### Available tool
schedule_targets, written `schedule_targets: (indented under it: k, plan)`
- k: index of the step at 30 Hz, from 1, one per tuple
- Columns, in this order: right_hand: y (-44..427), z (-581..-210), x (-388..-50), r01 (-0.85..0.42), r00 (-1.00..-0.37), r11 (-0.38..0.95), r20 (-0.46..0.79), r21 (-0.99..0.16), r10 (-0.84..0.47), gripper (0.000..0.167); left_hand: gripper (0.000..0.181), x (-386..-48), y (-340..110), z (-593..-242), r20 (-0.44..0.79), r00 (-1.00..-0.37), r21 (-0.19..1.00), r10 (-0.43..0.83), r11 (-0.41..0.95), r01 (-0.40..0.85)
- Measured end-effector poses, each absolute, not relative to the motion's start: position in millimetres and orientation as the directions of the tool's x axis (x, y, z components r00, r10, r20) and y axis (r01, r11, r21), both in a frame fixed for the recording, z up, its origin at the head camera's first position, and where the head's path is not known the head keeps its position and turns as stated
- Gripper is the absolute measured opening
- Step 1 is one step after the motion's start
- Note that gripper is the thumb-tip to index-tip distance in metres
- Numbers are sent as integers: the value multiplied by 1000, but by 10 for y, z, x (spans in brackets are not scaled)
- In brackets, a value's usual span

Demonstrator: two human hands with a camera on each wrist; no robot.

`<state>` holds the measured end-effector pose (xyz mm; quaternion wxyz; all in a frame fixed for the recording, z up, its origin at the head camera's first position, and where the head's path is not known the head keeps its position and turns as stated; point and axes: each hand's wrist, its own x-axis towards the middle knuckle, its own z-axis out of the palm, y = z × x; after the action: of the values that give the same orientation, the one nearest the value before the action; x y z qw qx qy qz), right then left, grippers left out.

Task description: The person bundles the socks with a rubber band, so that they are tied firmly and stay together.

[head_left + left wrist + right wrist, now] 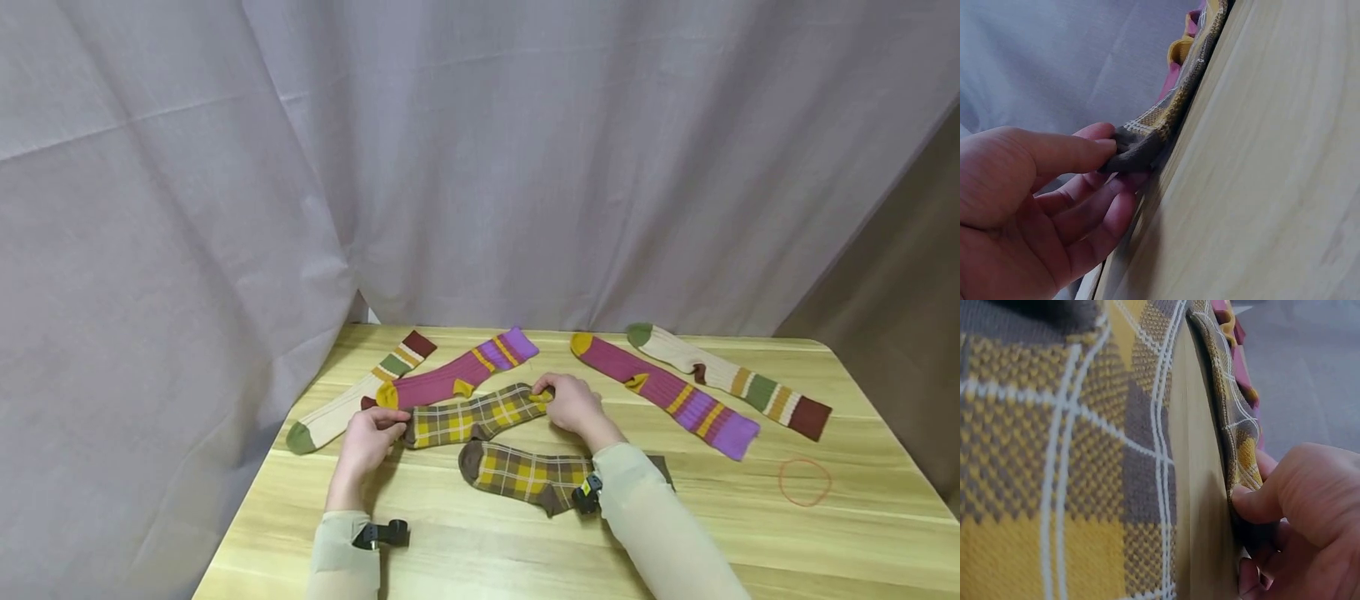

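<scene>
A brown and yellow plaid sock (468, 418) stretches between both hands in the head view. My left hand (367, 442) pinches its dark toe, which also shows between thumb and fingers in the left wrist view (1138, 147). At the other end, my right hand (573, 406) pinches the sock near its cuff; the cuff itself is mostly covered by the fingers. A second plaid sock (517, 475) lies flat on the table, nearer to the person, its cuff end partly under the right forearm. In the right wrist view this second sock (1085, 456) fills the left side.
Behind the held sock lie a magenta sock (431, 383) and a cream sock (337, 411) with a green toe. Farther right rest another magenta sock (660, 387) and cream sock (720, 371). A red circle (805, 482) marks the wooden table (862, 533). Grey curtain (480, 167) hangs behind.
</scene>
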<state>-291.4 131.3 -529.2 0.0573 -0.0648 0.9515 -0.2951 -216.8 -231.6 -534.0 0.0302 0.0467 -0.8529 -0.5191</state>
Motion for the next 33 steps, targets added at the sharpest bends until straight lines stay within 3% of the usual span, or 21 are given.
schedule_targets:
  k: [5,13,20,33]
  plan:
    - [1340,-5330,-2914,-101,-986,784,-42,-612,-160,49,23,-2169,-2309,-5333,16,-993,900,-119,434,-38]
    - [1441,-5407,-2929,-76,-990,627,-14,-775,-138,27,25,-2189,-2312,-5310,51,-989,923,-137,385,-6]
    - [1515,-5391,-2934,-1,-987,451,-72,-893,-144,30,22,-2178,-2320,-5283,87,-986,915,-146,402,21]
    - [1640,-5322,-2905,-41,-999,249,39,-968,-13,14,20,-2195,-2320,-5248,189,-969,919,-157,375,118]
